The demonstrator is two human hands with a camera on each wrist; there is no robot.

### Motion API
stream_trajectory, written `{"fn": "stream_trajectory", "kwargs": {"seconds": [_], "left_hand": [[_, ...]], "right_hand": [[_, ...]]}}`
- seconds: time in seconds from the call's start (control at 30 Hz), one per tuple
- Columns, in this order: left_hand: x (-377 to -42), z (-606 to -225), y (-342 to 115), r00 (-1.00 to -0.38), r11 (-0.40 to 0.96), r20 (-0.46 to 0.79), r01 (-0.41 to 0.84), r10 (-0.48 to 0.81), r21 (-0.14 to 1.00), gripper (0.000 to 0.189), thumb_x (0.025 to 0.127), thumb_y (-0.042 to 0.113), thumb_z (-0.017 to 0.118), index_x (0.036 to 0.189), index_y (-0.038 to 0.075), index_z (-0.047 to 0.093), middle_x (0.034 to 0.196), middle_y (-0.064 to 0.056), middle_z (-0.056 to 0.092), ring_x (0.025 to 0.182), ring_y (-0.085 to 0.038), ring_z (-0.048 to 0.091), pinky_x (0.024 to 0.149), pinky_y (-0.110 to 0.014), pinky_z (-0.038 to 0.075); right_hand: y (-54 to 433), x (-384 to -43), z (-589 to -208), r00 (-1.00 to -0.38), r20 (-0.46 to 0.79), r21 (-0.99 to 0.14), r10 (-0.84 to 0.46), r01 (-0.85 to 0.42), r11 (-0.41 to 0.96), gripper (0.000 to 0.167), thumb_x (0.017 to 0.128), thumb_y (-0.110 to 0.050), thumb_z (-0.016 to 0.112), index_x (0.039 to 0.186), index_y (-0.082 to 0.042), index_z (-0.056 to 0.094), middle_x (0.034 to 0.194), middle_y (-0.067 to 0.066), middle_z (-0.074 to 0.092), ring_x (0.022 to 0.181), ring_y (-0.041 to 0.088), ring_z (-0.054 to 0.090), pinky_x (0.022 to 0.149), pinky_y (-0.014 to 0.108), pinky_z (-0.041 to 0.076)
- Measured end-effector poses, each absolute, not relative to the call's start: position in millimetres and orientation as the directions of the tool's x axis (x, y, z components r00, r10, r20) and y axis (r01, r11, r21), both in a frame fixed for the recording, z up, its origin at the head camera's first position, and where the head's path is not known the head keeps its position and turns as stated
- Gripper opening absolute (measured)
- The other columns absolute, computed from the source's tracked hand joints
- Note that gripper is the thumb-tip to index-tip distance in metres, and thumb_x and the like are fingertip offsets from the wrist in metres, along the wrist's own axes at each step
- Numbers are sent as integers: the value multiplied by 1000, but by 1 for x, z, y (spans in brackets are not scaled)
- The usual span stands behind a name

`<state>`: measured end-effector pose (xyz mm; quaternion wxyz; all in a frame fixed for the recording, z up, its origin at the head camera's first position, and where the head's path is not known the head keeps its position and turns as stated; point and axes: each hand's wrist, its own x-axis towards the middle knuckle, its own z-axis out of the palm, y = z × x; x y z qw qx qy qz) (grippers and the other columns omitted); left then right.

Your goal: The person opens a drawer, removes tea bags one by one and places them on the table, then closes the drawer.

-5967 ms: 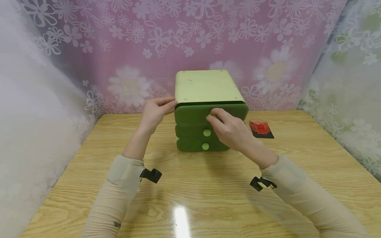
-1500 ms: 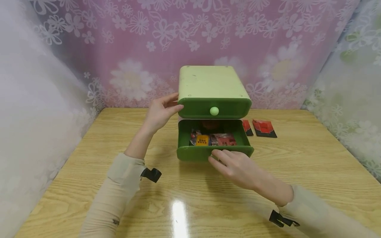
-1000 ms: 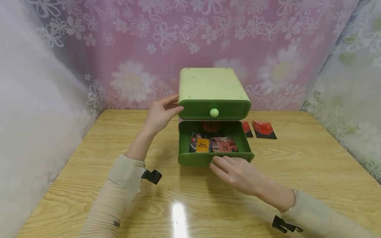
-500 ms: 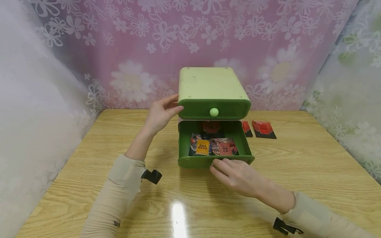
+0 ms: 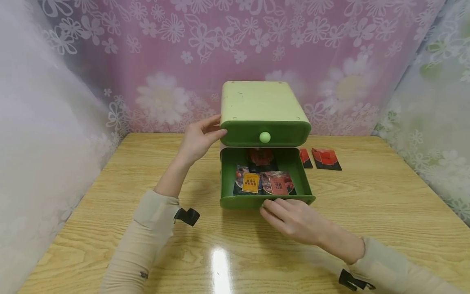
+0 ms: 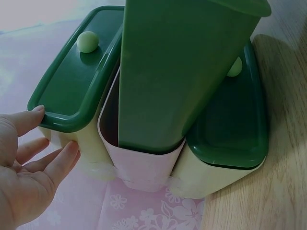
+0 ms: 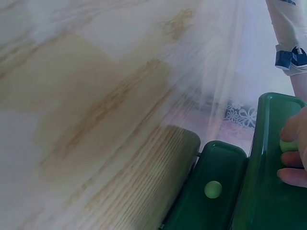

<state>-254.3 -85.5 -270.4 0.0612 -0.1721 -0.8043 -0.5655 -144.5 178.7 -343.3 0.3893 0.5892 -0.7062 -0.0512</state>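
A small cabinet point(image 5: 262, 100) with a pale green casing and three dark green drawers stands on the table. Its middle drawer point(image 5: 229, 202) is pulled well out. Inside lie a sachet with a yellow label point(image 5: 250, 182), one with a pink label point(image 5: 279, 185) and a red-and-black one point(image 5: 262, 158) farther back. My right hand point(image 5: 293, 220) pinches this drawer's round knob point(image 7: 288, 146). My left hand point(image 5: 196, 141) rests against the cabinet's upper left corner, thumb point(image 6: 33, 117) on the top drawer front point(image 6: 72, 79) and fairly straight fingers along the side. The top and bottom drawers are in.
Two red-and-black sachets lie on the wooden table point(image 5: 367, 212) right of the cabinet: one plainly visible sachet point(image 5: 326, 158) and one partly hidden sachet point(image 5: 305, 158). A pink floral curtain point(image 5: 165, 61) hangs behind, with pale cloth at both sides.
Six seconds ago my right hand held the top drawer's knob, that drawer slightly out. It now grips the middle knob; the middle drawer has slid farther toward me, showing more of the sachets.
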Motion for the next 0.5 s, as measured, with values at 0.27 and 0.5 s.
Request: {"fn": "stream_trajectory", "kwargs": {"seconds": [0.27,0.5], "left_hand": [[-255,-269,-86,-930,302,303,355,208,885,49,88,24,66,134,16,52,124,-5,58,113,-16,54,95,-35,44],[-255,-270,-86,-932,290,293,346,212,892,49,88,24,66,134,16,52,124,-5,58,113,-16,54,95,-36,43]], "right_hand": [[178,-144,-344,-35,486,528,-873,-784,325,33,99,1,33,99,-1,66,95,12,59,72,18,58,56,24,53],[172,-140,-329,61,614,474,-787,-826,306,27,99,-4,39,92,-1,65,87,10,61,65,17,59,50,25,52]]}}
